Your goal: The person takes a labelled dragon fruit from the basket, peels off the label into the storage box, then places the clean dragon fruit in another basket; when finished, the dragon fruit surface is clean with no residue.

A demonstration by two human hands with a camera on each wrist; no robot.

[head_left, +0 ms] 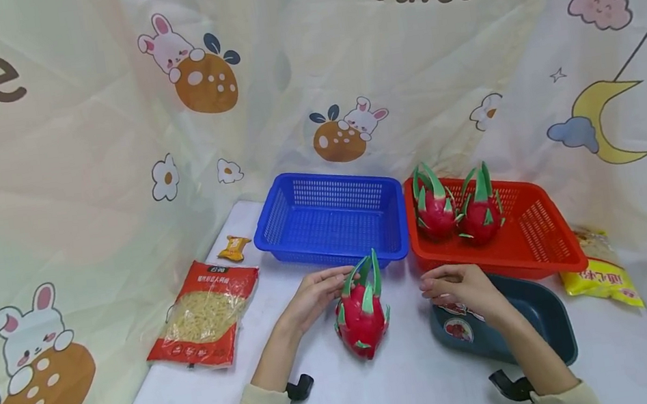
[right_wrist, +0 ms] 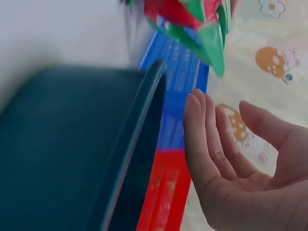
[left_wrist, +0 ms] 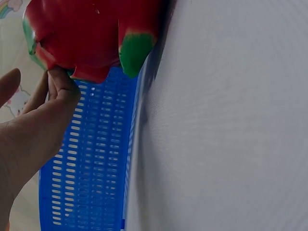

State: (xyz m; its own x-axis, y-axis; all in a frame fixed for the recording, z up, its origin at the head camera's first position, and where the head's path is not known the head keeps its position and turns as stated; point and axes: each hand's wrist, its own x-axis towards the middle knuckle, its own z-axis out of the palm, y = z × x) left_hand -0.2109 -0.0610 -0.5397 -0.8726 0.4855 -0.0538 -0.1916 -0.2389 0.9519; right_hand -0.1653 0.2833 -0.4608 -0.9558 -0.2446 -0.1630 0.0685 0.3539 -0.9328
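Observation:
A red dragon fruit (head_left: pixel 363 320) with green leaf tips is in front of the blue basket (head_left: pixel 327 225), between the two hands. My left hand (head_left: pixel 320 298) is at the fruit's upper left, its fingertips at the green leaves. In the left wrist view, the fingers of that hand (left_wrist: pixel 41 125) meet the fruit's edge while the thumb stays apart. My right hand (head_left: pixel 466 289) is above the dark teal tray (head_left: pixel 530 304) and holds nothing. From the right wrist, this hand (right_wrist: pixel 236 159) shows loosely bent fingers, with the thumb apart from them.
Two more dragon fruits (head_left: pixel 481 218) sit in the red basket (head_left: pixel 541 226) at the back right. A red bag of pasta (head_left: pixel 205 315) and a small orange packet (head_left: pixel 235 247) lie on the left. A yellow bag (head_left: pixel 600 270) lies at the right edge.

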